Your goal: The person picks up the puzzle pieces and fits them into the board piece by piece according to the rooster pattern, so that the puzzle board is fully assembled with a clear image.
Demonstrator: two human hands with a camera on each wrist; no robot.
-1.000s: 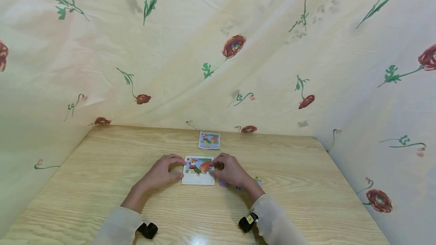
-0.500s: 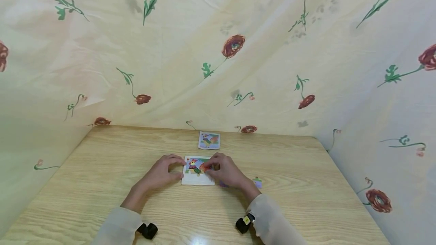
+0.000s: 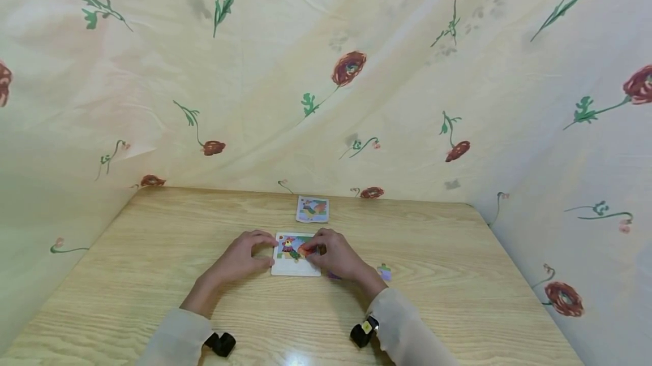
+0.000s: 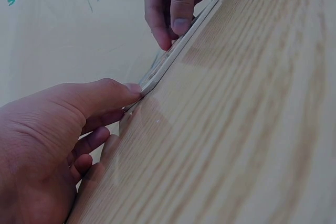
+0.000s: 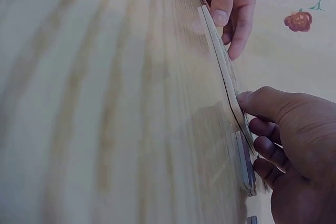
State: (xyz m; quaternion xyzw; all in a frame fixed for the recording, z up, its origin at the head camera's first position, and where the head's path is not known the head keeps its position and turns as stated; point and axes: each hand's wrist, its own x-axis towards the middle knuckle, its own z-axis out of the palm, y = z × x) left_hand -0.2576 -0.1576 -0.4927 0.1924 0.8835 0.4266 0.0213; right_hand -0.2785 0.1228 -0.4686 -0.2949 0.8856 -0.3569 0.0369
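There's the puzzle board (image 3: pixel 292 269), flat on the counter (image 3: pixel 244 309) between the two hands, its bare white strip running left to right along the near side. The left hand (image 3: pixel 245 257) grips the left edge, fingers curled. Over on the right, the right hand (image 3: pixel 338 256) bends across the picture, fingertips just far of that strip; whether they pinch anything, I cannot tell. And the loose pieces? Off to the right: a purple piece (image 3: pixel 334 276) beside the board, partly hidden, a green-and-purple piece (image 3: pixel 384 273) farther right. The right hand is nearer to both; the board separates them from the left.
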